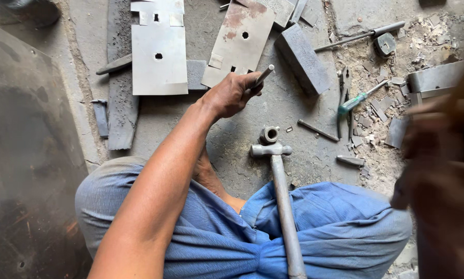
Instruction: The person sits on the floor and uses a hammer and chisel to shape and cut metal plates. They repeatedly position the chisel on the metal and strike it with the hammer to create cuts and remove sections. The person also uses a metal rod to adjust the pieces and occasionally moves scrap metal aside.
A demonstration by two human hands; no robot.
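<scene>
On the grey concrete floor (294, 103), the left hand (231, 94) is clamping its fingers around a slim grey metal rod (263, 75), just below a rusty punched steel sheet (240, 41). Near the lap, a steel hammer (281, 186) is lying beside a short metal ring (269, 134). At the frame's right edge, the right hand (438, 170) is showing only as a blur, so I cannot tell how its fingers are set.

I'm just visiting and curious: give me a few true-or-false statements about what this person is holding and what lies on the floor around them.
1. The left hand grips a thin metal rod. True.
2. The hammer is held in the right hand. False: it lies across the lap, head on the floor.
3. A green-handled screwdriver lies on the floor. True.
4. The metal sheets have no holes. False: holes are punched in them.
5. The right hand is sharp. False: blurred.
</scene>
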